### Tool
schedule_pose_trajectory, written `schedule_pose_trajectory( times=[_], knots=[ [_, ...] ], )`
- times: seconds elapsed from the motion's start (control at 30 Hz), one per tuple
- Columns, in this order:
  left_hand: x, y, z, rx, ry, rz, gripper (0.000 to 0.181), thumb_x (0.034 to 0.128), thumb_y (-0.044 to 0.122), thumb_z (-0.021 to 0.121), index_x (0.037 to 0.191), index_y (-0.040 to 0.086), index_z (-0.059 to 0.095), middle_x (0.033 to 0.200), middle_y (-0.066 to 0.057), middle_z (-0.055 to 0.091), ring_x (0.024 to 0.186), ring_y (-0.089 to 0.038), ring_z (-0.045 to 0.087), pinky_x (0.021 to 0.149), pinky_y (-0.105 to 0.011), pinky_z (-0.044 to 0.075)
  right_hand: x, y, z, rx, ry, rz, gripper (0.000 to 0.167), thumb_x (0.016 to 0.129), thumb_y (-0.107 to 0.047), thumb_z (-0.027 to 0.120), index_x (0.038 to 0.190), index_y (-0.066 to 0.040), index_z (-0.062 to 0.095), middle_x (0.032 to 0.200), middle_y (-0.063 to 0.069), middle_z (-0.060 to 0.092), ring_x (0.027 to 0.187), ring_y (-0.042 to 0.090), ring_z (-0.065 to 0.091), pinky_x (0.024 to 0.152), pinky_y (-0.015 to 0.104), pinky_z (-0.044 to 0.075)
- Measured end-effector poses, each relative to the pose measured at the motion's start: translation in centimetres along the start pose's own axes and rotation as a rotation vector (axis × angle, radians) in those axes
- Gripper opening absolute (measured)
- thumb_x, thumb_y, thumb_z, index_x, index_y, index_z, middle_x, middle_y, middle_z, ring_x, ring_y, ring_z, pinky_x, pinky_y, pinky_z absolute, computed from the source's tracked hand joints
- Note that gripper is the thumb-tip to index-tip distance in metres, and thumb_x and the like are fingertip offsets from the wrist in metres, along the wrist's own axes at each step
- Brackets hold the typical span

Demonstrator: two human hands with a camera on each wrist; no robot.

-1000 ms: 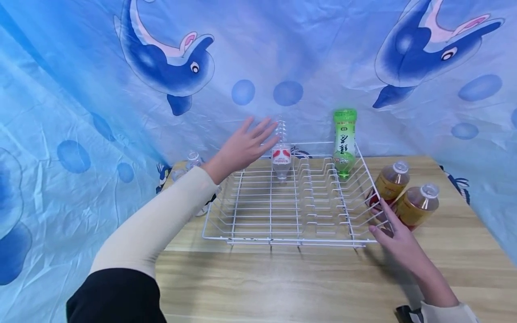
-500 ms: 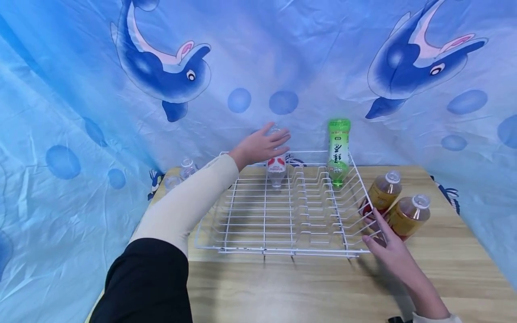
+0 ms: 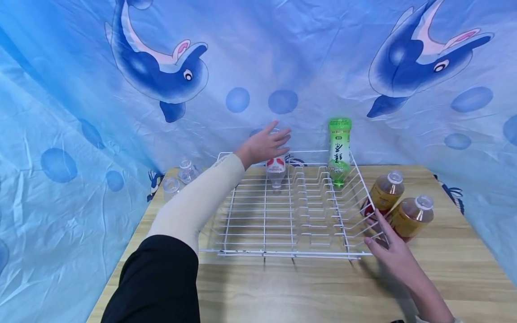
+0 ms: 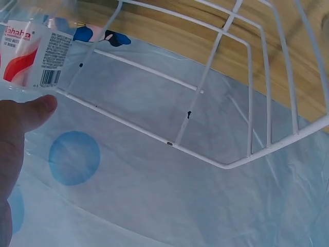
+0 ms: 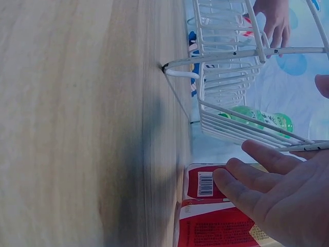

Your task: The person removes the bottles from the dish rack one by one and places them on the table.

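From the centre of the wire rack (image 3: pixel 295 255), two clear bottles (image 3: pixel 187 172) at ten o'clock are partly hidden by the sleeve (image 3: pixel 198 197). At twelve, the left hand (image 3: pixel 264 147), fingers spread and released, covers the top of the labelled bottle (image 3: pixel 276 169); contact is unclear. That bottle is best steadied lightly, lest it tip. The green bottle (image 3: pixel 339 154) stands at one. At four, the right hand (image 3: pixel 392 253), fingers loosely extended, should anchor the rim gently; it masks the brown bottles' (image 3: pixel 412 217) lower parts.

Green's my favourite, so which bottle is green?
The green bottle in the back right corner of the white rack; the clear bottles and yellow-labelled bottles aren't green.
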State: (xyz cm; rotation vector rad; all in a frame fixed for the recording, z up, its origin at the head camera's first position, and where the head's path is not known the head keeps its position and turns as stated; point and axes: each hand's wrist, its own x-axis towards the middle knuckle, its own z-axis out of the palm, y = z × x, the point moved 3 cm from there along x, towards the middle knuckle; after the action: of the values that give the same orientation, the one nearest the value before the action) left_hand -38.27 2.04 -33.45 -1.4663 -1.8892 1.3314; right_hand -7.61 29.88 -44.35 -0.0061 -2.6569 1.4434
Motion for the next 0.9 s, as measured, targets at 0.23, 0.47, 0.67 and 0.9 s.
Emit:
schedule_pose_trajectory(
  times=[0.23,0.47,0.67,0.9],
  knots=[
    [0.2,0.4,-0.3,0.034,0.015,0.000,0.073,0.0916,0.008,0.073,0.154,0.022,0.038,0.160,-0.011,0.036,0.152,-0.038,0.012,0.118,-0.065,0.016,-0.3,0.1,-0.2,-0.010,-0.012,0.052,0.085,0.101,-0.019,0.063,0.164,-0.019,0.006,0.148,0.031,0.044,0.132,0.053,0.040,0.088,0.004,0.035],
    [0.5,0.0,-0.4,0.049,0.020,0.008,0.066,0.0940,0.007,0.069,0.152,0.020,0.042,0.158,-0.011,0.039,0.151,-0.036,0.015,0.117,-0.064,0.019,0.3,-0.1,-0.1,-0.026,-0.008,0.040,0.085,0.101,-0.020,0.064,0.164,-0.018,0.007,0.147,0.032,0.044,0.133,0.054,0.038,0.093,0.009,0.038],
    [0.2,-0.3,-1.1,0.081,0.015,-0.001,0.070,0.0931,0.008,0.071,0.154,0.021,0.040,0.158,-0.011,0.039,0.151,-0.035,0.017,0.117,-0.062,0.023,0.6,0.1,0.0,-0.020,0.000,0.003,0.084,0.101,-0.016,0.063,0.164,-0.018,0.007,0.146,0.031,0.046,0.129,0.051,0.041,0.087,0.003,0.036],
    [-0.2,-0.1,-1.4,0.070,0.040,-0.014,0.061,0.0963,0.006,0.066,0.152,0.018,0.043,0.157,-0.012,0.041,0.151,-0.036,0.018,0.117,-0.061,0.023,0.2,0.9,-0.1,-0.029,0.012,-0.006,0.085,0.100,-0.016,0.064,0.164,-0.023,0.009,0.146,0.031,0.045,0.132,0.036,0.044,0.086,0.001,0.034]
  ],
)
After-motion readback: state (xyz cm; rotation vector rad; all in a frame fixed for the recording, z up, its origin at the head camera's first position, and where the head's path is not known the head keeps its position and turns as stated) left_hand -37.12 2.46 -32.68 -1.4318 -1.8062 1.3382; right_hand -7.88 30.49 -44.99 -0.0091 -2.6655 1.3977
